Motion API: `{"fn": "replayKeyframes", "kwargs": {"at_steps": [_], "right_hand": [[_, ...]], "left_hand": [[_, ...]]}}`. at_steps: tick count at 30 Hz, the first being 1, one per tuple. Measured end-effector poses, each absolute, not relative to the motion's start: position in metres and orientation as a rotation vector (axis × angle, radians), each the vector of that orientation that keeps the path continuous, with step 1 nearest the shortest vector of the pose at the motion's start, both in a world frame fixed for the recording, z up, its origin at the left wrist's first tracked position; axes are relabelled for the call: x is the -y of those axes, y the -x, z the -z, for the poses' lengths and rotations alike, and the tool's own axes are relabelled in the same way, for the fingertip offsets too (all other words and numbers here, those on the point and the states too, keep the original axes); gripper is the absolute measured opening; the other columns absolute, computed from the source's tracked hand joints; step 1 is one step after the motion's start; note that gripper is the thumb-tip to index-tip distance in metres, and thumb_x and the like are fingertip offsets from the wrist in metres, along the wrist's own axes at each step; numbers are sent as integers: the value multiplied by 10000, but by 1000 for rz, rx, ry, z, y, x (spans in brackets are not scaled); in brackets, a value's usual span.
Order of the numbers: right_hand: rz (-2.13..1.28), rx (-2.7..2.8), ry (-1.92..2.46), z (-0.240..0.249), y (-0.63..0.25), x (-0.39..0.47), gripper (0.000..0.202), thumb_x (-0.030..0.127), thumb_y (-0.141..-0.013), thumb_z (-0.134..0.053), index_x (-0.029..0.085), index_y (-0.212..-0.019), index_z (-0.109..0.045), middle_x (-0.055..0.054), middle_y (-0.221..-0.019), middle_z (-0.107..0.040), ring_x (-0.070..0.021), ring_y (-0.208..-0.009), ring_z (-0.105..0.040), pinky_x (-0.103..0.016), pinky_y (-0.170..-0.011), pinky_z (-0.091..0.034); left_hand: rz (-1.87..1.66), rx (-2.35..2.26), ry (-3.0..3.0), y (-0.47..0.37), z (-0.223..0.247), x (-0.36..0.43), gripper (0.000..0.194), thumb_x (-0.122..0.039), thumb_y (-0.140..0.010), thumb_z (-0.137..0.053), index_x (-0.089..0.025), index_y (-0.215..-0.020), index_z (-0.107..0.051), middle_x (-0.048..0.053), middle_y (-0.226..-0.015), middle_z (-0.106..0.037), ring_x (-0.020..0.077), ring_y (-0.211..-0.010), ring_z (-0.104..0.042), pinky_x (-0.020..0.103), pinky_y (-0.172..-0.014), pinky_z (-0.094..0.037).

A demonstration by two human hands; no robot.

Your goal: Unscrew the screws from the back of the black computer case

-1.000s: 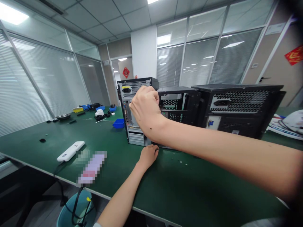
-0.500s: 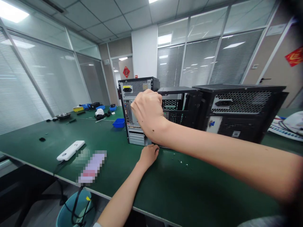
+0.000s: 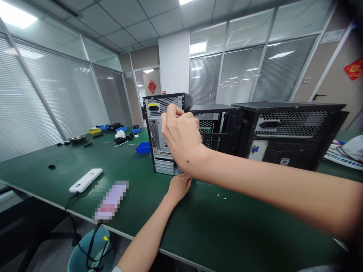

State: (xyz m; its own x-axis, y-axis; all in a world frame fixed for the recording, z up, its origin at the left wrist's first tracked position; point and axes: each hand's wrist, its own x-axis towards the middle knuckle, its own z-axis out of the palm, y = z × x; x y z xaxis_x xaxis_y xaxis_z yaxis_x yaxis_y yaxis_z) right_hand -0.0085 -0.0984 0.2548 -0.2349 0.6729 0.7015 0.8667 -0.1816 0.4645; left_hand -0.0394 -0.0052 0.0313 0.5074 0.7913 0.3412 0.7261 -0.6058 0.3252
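Right hand (image 3: 183,134), its fingers less tightly bunched than half a second ago, suggesting an adjusted hold, fronts the upright computer tower (image 3: 159,138) on the green table (image 3: 136,166); left hand (image 3: 179,187) rests at its lower corner, both grips indeterminable.

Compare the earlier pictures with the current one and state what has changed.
The right hand, in front of the left case, has shifted slightly right, its wrist lower and its curled fingers a little looser; whether it gripped or released anything is hidden. The left hand, left case and blue tray stayed put.
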Motion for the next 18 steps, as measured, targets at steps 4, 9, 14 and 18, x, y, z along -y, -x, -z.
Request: {"fn": "replayKeyframes", "kwargs": {"at_steps": [4,9,14,18], "right_hand": [[1517,1837,1726,-253,10,96,313,-5,-826,-317,57,-950,-598,-140,-895,-585,-175,-661,-521,-280,-500,-369],[1745,1758,1556,-249,4,91,357,25,-819,-334,58,-1035,-616,-165,-959,-612,-250,-844,-504,-403,-649,-415],[1639,1901,1411,-246,-3,90,428,-30,-814,-284,48,-1118,-575,-192,-1114,-557,-258,-936,-460,-370,-618,-416],[1636,1922,1418,-247,-4,90,393,-24,-821,-301,34,-1085,-587,-194,-1064,-555,-262,-926,-461,-388,-666,-423]], "left_hand": [[-727,-1319,-2611,39,-31,5,303,-279,-883,-410,-240,-1135,-575,73,-1059,-646,209,-1082,-552,358,-938,-441],[-685,-1326,-2637,39,-32,6,316,-268,-878,-415,-232,-1157,-559,74,-1083,-636,213,-1102,-541,358,-953,-430],[-634,-1339,-2650,38,-27,3,284,-250,-870,-418,-220,-1103,-578,71,-1066,-632,207,-1078,-553,352,-941,-436],[-609,-1357,-2652,38,-23,1,245,-252,-869,-419,-208,-1035,-595,66,-1021,-640,204,-1008,-582,345,-907,-455]]}}
